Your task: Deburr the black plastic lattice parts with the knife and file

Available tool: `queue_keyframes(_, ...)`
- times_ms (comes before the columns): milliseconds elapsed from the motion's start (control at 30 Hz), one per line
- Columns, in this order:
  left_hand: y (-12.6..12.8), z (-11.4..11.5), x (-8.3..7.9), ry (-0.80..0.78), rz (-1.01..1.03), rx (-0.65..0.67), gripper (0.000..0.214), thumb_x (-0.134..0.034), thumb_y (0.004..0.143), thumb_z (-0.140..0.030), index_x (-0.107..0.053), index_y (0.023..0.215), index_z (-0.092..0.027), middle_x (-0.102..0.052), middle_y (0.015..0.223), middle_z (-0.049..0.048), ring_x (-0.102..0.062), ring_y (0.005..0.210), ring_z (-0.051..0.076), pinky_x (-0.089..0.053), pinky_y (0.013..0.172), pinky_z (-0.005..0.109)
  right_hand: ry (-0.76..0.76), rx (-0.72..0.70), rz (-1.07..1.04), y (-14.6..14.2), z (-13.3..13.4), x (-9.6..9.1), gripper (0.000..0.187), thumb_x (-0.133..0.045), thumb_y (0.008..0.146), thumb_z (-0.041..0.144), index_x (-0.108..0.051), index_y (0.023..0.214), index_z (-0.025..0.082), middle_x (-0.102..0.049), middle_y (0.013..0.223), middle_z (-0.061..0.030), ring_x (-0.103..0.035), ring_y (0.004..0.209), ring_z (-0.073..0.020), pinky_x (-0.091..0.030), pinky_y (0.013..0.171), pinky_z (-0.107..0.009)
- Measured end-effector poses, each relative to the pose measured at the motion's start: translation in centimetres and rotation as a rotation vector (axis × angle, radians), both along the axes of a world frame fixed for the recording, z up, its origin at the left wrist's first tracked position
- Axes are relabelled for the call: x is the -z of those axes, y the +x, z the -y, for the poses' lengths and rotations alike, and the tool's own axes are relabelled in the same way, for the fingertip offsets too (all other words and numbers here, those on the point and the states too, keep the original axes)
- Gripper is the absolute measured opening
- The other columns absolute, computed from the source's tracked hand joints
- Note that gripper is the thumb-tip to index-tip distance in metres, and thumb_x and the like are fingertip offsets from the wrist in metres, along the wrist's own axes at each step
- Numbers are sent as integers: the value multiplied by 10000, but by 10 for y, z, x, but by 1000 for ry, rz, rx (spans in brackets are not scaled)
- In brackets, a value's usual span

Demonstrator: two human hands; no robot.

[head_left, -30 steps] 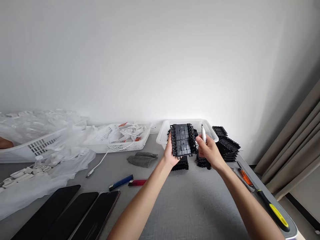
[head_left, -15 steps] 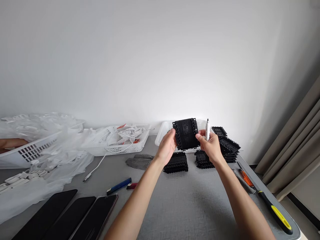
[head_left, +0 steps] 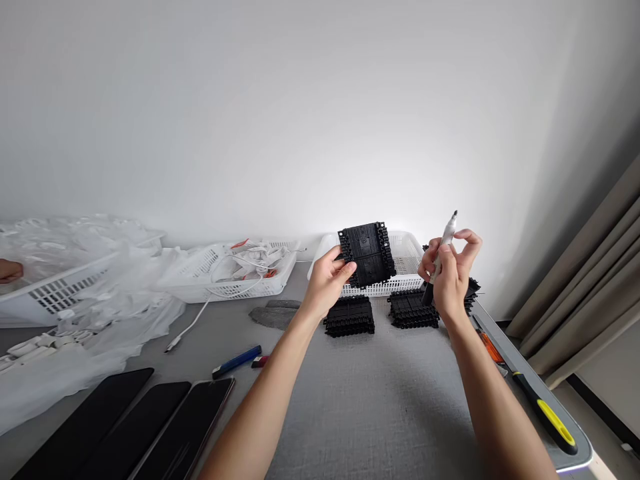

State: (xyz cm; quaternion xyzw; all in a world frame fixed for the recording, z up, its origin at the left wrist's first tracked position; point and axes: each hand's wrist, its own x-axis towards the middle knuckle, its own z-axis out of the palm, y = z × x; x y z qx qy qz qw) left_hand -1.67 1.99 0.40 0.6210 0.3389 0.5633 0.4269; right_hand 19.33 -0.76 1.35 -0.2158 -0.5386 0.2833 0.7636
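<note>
My left hand point(head_left: 327, 277) grips a flat black plastic tray point(head_left: 369, 256) with toothed edges by its left side, thumb in front, raised above the table. In my right hand point(head_left: 453, 270) is a white marker pen point(head_left: 449, 232), its dark tip pointing up and no cap over it. Below the raised piece, one stack of similar black trays point(head_left: 349, 316) lies on the table. A second stack of black trays point(head_left: 413, 308) sits to its right, and more black trays point(head_left: 471, 293) are partly hidden behind my right hand.
A white basket point(head_left: 407, 257) stands against the wall. Left of it, another white basket point(head_left: 255, 288) holds cables. Several phones point(head_left: 185, 427), a blue lighter point(head_left: 237, 362) and plastic bags point(head_left: 115, 327) lie leftward. At right lies a yellow-black handled tool point(head_left: 550, 417). Another person's hand point(head_left: 10, 271) shows far left.
My right hand has let go of the black tray and moved right with the marker, now held in the fingers. My left hand alone holds the tray, turned to show its ribbed face.
</note>
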Motion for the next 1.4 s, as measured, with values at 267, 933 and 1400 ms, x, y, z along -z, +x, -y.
queue_keyframes(267, 1, 1, -1, -1, 53, 31, 570, -776, 766, -441, -628, 1233, -150, -761, 906, 89, -664, 742, 172, -479, 629, 243, 10, -204, -13, 0, 2, -2, 195, -605, 872, 368, -598, 1026, 248, -735, 948, -74, -673, 760, -191, -534, 679, -354)
queue_keyframes(933, -2, 6, -7, 13, -13, 88, 634, -765, 783, -421, -604, 1340, -166, -773, 931, 99, -672, 755, 195, -503, 780, 308, -146, 53, 619, -22, -5, 25, 279, -560, 939, 443, -533, 769, 224, -509, 582, 29, -462, 500, -129, -328, 476, -262)
queue_keyframes(1400, -1, 9, -9, 8, -28, 68, 602, -763, 787, -397, -617, 1314, -147, -755, 822, 74, -638, 717, 177, -463, 702, 269, -176, 67, 714, -24, -2, 22, 235, -573, 922, 374, -523, 748, 224, -528, 583, 25, -473, 493, -132, -332, 481, -266)
